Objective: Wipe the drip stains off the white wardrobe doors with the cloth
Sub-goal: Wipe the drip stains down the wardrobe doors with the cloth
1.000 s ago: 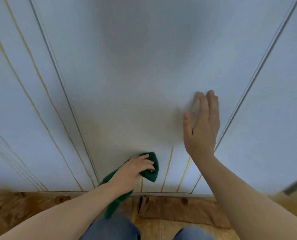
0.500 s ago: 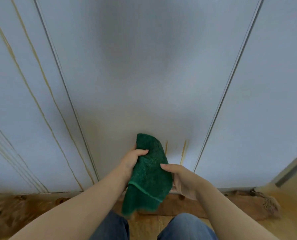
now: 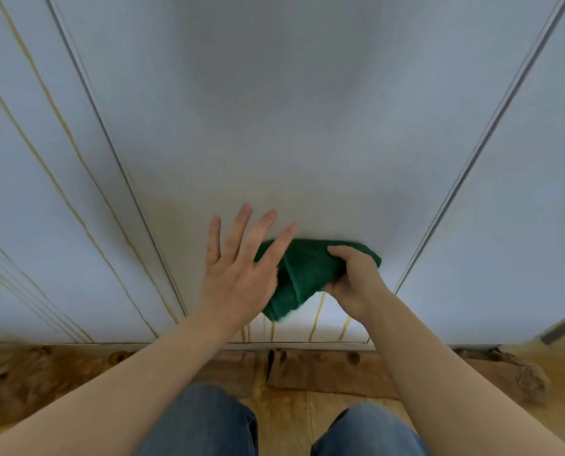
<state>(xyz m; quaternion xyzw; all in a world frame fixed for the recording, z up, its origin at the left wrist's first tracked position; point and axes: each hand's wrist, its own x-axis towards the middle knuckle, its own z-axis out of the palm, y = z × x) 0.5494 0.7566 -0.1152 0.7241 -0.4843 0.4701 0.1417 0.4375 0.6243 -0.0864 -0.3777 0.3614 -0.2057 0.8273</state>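
Single head-worn wide-angle view, looking forward and down over the person's own forearms. The camera faces the white wardrobe doors [image 3: 274, 126] squarely and from close by; the middle one fills the upper frame, its edge seams splaying outward toward the top. The lower strip takes in the wooden floor [image 3: 44, 383] and the knees [image 3: 202, 419] directly beneath the lens. The left hand [image 3: 238, 274] and right hand [image 3: 357, 281] enter from the bottom corners and meet near centre at the cloth [image 3: 304, 274]
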